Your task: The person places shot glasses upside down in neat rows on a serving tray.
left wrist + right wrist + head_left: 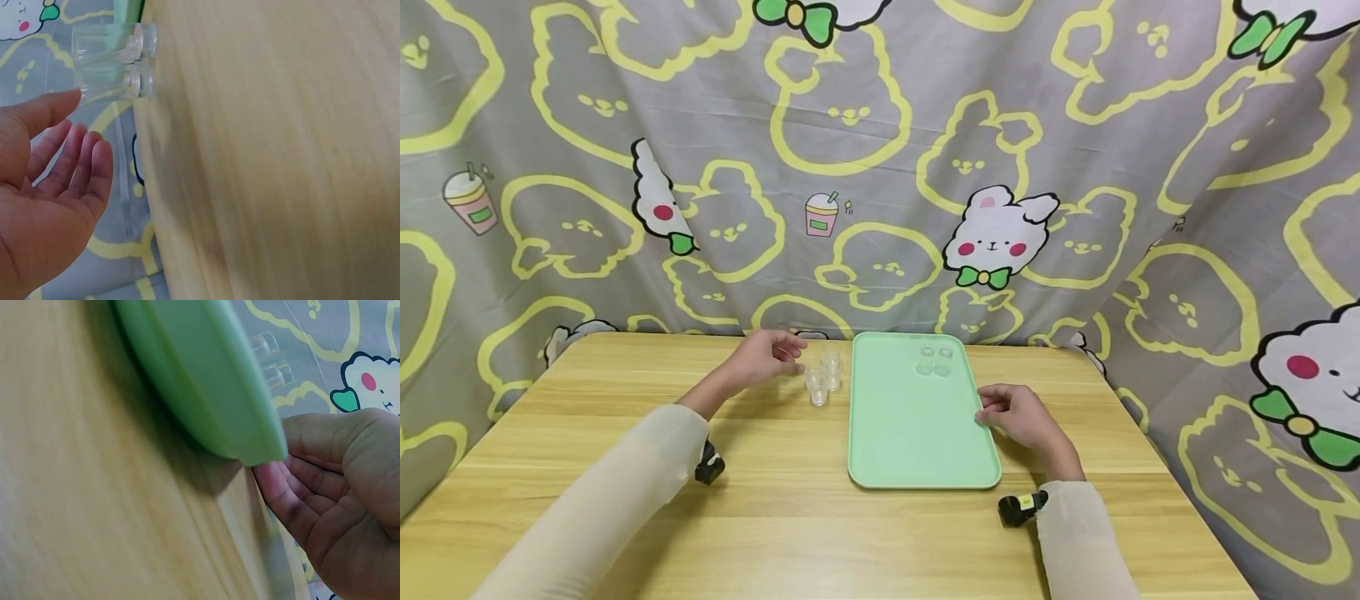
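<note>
A green tray (917,433) lies on the table, and my right hand (1018,414) grips its right edge. In the right wrist view the thumb is at the tray's rim (250,394) and the fingers are curled beneath it. Left of the tray stand several small clear shot glasses (818,390), close together. My left hand (767,358) is just left of them with its fingers loosely bent and nothing in the palm. In the left wrist view its thumb tip overlaps the lower of two glasses (103,81). Two more shot glasses (936,360) stand at the tray's far right.
The wooden table (775,533) ends at the back against a grey curtain (880,192) with yellow animal outlines. A black wrist camera (709,464) is on the left wrist and another black camera (1021,510) on the right.
</note>
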Tool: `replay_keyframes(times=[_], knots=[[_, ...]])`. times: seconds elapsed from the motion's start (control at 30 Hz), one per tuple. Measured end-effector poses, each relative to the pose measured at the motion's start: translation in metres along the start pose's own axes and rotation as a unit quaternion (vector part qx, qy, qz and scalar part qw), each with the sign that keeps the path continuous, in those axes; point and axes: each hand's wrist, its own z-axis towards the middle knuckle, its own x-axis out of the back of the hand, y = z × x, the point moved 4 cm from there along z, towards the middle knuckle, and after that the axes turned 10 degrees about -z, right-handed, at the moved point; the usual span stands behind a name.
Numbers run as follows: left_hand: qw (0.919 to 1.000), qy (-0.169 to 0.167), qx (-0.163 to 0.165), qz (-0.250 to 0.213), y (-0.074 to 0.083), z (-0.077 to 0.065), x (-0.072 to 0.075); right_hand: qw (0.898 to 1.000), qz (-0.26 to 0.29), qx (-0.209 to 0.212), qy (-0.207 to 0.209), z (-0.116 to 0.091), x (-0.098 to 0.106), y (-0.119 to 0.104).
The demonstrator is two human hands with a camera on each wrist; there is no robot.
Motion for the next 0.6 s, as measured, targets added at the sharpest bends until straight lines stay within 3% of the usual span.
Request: replay_keyframes(times=[0.2, 0.6], knots=[[0.9995, -0.023, 0.006, -0.019, -0.004, -0.003, -0.005, 1.000, 0.003, -0.004, -0.001, 0.000, 0.000, 0.001], [0.9989, -0.033, 0.010, -0.033, -0.014, -0.001, -0.015, 1.000, 0.008, 0.001, -0.001, 0.001, 0.000, 0.000]])
